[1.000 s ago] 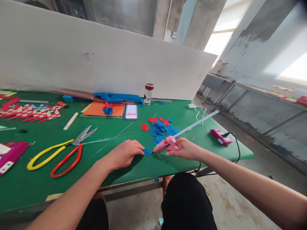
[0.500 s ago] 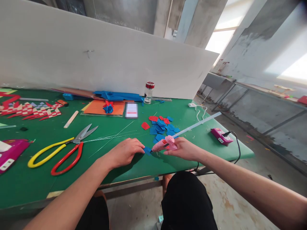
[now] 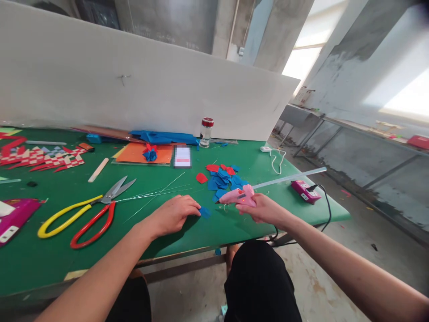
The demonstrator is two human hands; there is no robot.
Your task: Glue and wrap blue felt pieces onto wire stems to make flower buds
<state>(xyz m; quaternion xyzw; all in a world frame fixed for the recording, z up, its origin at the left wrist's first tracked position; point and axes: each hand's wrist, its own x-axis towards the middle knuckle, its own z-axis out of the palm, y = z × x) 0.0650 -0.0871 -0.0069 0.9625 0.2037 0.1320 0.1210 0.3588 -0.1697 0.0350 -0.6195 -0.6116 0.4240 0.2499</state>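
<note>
Between the fingertips of my left hand (image 3: 176,213) is a small blue paper piece (image 3: 205,212), held just above or on the green table (image 3: 154,241); its outline is slightly blurred. My right hand (image 3: 268,209) is closed round the handle of a pink hot glue gun (image 3: 239,196), nozzle pointing left. A long clear glue stick (image 3: 291,177) juts from its rear. Close beyond the nozzle lies a pile of blue cut pieces (image 3: 219,180), with a few red pieces (image 3: 201,178) at its edge.
Scissors (image 3: 107,197) with yellow and red handles lie left, near thin wires (image 3: 157,192). A lidded glass jar (image 3: 206,133) stands by the white board (image 3: 161,85). A purple power strip (image 3: 305,192) sits right. A red-blue paper flower (image 3: 150,153) rests on orange sheets (image 3: 129,154).
The glue gun has moved away from the blue piece, to the right and slightly up, and its glue stick now lies flatter. My left hand stays in place, holding the piece.
</note>
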